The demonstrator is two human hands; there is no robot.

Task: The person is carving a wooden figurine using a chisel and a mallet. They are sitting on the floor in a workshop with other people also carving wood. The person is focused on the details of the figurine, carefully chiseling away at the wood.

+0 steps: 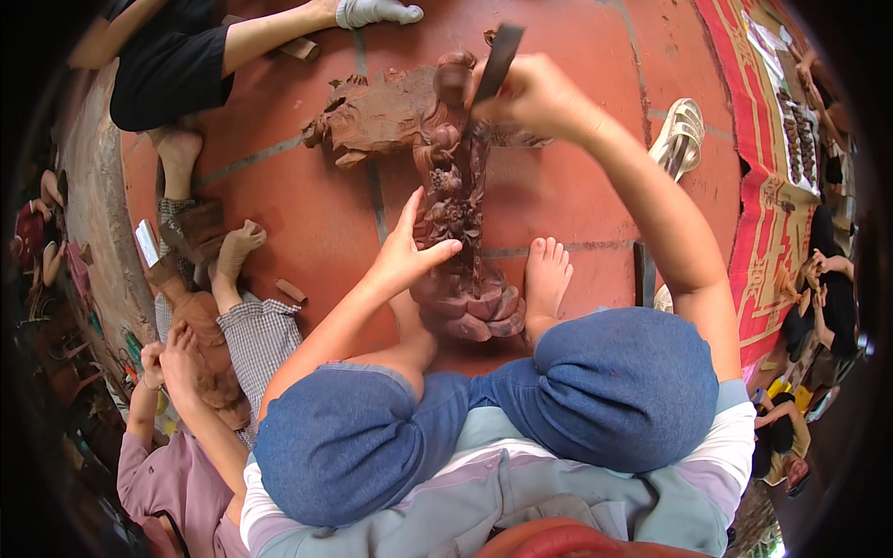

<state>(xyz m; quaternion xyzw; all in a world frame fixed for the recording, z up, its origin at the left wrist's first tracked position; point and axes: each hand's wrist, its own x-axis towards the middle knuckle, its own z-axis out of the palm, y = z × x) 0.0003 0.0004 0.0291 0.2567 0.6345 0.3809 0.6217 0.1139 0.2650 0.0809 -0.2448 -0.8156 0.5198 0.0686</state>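
A reddish-brown carved wooden statue (456, 177) stands between my feet on a lobed, petal-like base. My left hand (405, 256) grips its left side partway down, the thumb lying across the front and some fingers hidden behind the wood. Beside the statue's top, on the right, my right hand (535, 98) is closed on a dark flat strip (499, 63) that looks like sandpaper. One end of the strip sticks up past the fingers, and the hand covers part of the rest.
A rough wood piece (386, 116) lies beyond the statue on the red tiled floor (577, 214). Cream sandals (679, 138) rest to the right, near a red patterned mat (744, 232). On the left, a co-worker sits by another brown carving (209, 344). A gloved hand (377, 11) shows at the top.
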